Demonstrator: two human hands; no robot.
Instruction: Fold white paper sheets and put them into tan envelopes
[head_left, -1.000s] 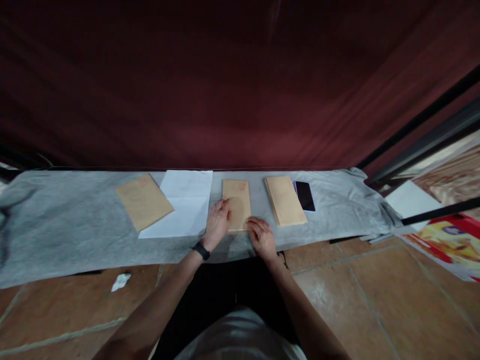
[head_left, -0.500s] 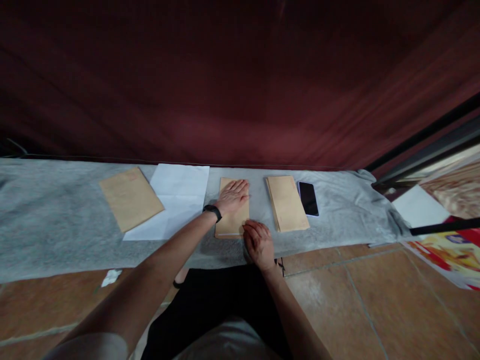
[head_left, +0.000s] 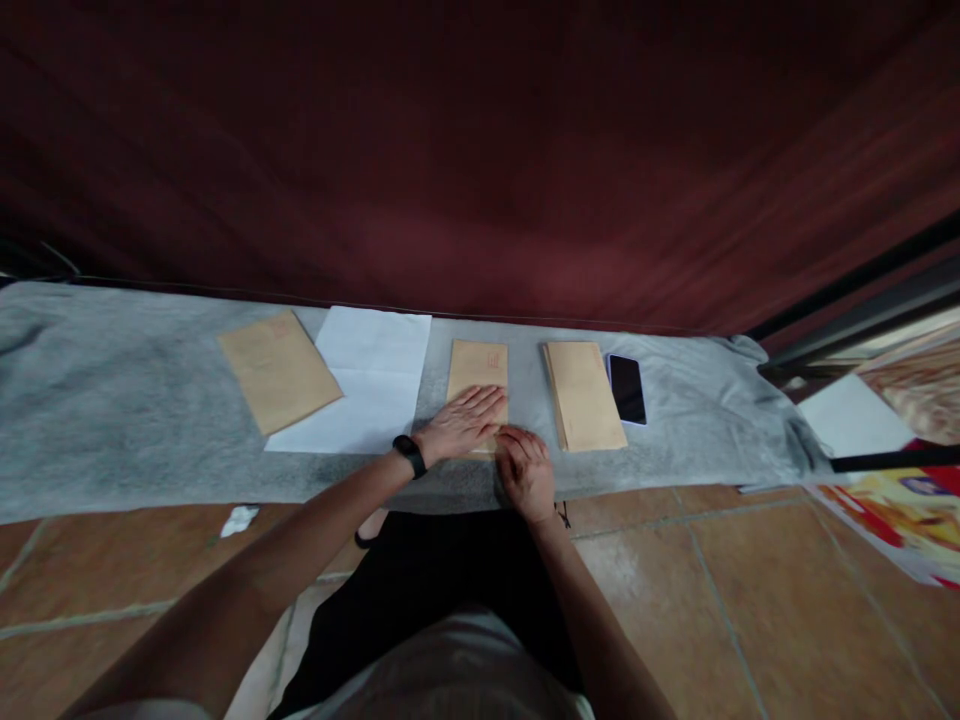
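A brown envelope lies upright on the grey cloth in front of me, red print near its top right. My left hand, with a dark wristband, rests flat across its lower half, fingers stretched out. At the envelope's lower right corner is my right hand, its fingers curled together; what they grip, if anything, is hidden. To the right lies a stack of brown envelopes. On the left, another brown envelope partly covers white paper sheets.
A phone lies right of the envelope stack on the grey cloth. Behind rises a dark red curtain. A white crumpled scrap is on the tiled floor. A colourful printed box or bag sits at far right.
My left hand has slid down the envelope toward its lower edge, uncovering the red print. The right hand stays at the lower right corner. The camera view has shifted slightly.
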